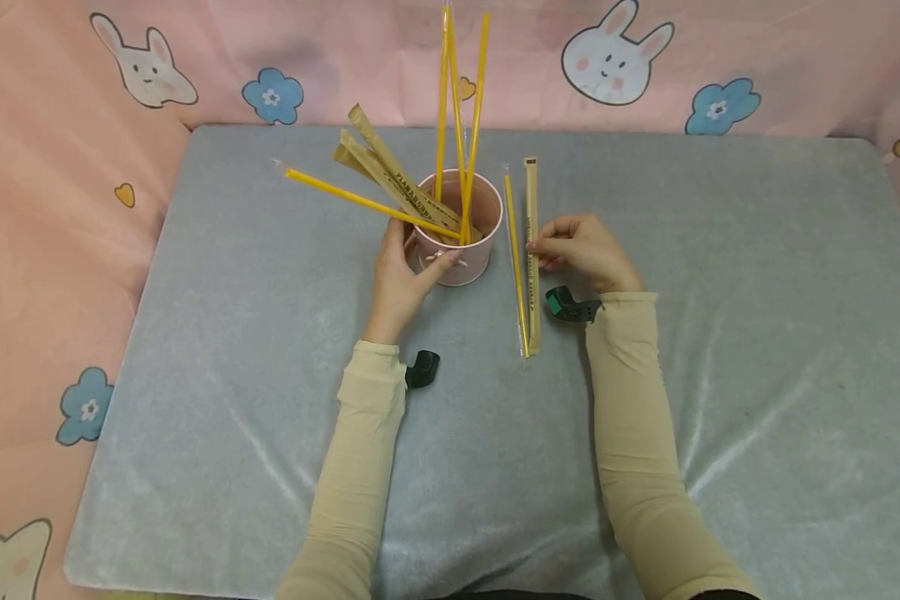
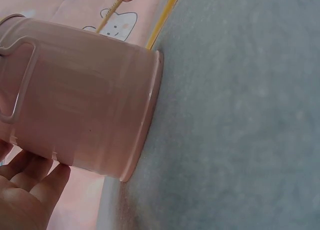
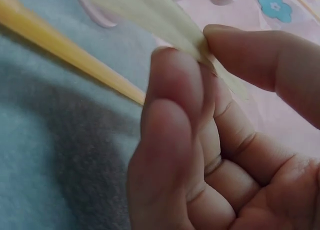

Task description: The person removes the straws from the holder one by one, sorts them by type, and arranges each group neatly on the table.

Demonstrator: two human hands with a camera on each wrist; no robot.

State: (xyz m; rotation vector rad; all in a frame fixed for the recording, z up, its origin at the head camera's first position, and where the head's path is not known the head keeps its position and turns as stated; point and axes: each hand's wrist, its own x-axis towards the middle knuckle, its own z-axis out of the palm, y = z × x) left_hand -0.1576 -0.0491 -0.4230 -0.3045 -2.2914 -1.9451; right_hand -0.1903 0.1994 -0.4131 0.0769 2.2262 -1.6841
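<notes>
My left hand (image 1: 399, 287) grips a small pink bucket (image 1: 453, 265), its thumb across the front and its fingers at the left side. In the left wrist view the bucket (image 2: 90, 95) stands on the table and the fingers touch its wall. Several yellow straws (image 1: 478, 92) and several brown paper-wrapped straws (image 1: 390, 171) lean in the bucket. To the right of it, my right hand (image 1: 585, 250) pinches a paper-wrapped straw (image 1: 532, 200) between thumb and fingers, above the table in the right wrist view. Beside that straw lies a yellow straw (image 1: 515, 258) in clear wrap.
The grey cloth-covered table (image 1: 232, 375) reaches to the pink curtain (image 1: 390, 67) with rabbits and flowers, at the back and left. One yellow straw (image 1: 337, 192) juts out left over the bucket rim. Each wrist wears a small black camera (image 1: 422, 369).
</notes>
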